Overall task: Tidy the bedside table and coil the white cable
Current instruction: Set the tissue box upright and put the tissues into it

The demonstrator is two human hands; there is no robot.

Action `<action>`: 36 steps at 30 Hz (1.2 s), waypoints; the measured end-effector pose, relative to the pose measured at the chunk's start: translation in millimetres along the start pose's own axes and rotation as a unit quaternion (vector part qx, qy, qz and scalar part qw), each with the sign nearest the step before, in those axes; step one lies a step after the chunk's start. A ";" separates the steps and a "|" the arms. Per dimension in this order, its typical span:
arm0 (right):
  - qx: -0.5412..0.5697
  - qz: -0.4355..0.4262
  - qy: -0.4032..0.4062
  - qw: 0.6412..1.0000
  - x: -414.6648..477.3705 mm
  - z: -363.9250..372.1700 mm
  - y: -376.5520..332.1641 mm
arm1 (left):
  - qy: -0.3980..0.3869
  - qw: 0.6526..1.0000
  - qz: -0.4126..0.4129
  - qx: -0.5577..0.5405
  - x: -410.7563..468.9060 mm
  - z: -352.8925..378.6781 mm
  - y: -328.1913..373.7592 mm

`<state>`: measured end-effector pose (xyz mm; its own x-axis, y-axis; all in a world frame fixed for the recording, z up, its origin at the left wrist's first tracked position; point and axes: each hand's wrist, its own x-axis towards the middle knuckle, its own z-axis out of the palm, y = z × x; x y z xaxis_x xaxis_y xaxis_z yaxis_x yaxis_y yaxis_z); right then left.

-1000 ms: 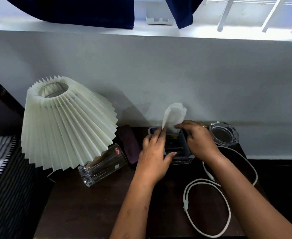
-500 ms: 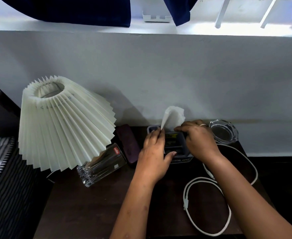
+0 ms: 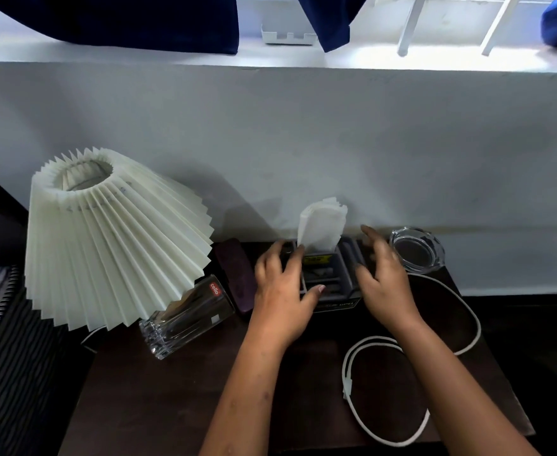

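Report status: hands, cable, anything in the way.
Left hand open on the organizer box, right hand open above it. White cable loose on table, not coiled. Right forearm crosses over it.

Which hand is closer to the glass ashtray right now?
Right. The right hand is just left of the glass ashtray, with its fingertips close beside the rim. The left hand is farther left, resting on the left side of the dark box.

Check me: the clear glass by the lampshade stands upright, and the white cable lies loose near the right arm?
Not upright: the head view shows the clear glass lying on its side by the lampshade. The white cable does lie loose near the right arm.
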<state>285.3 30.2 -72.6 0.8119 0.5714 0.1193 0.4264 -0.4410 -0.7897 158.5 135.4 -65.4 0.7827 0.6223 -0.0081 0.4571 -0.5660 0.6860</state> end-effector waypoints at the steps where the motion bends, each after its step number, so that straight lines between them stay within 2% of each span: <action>1: 0.029 0.025 0.008 0.999 -4.5 -1.5 1.3 | 0.005 1.000 -0.011 -0.015 -0.2 -2.3 -0.8; 4: 0.083 0.105 -0.008 0.991 -19.4 -4.8 1.7 | 0.006 0.996 -0.049 -0.076 0.4 -9.6 -4.9; 9: 0.130 0.164 -0.067 0.976 -29.3 2.7 -0.5 | -0.028 0.987 -0.110 -0.111 -2.5 -19.8 -14.0; 15: 0.163 0.133 -0.047 0.976 -28.0 8.9 0.6 | 0.031 0.988 -0.113 -0.105 -2.5 -14.0 -13.2; 21: 0.149 0.088 -0.062 0.983 -16.4 15.0 19.6 | 0.015 0.982 -0.096 -0.163 0.8 -1.2 -16.0; 36: 0.212 0.061 -0.090 0.971 -2.1 19.0 28.4 | -0.013 0.985 -0.066 -0.157 0.0 3.0 -17.7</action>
<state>288.2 29.6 -106.8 0.7471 0.6612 -0.0686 0.0975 -0.2111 -0.9726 151.7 143.8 -79.7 0.7368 0.6638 -0.1283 0.4063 -0.2831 0.8688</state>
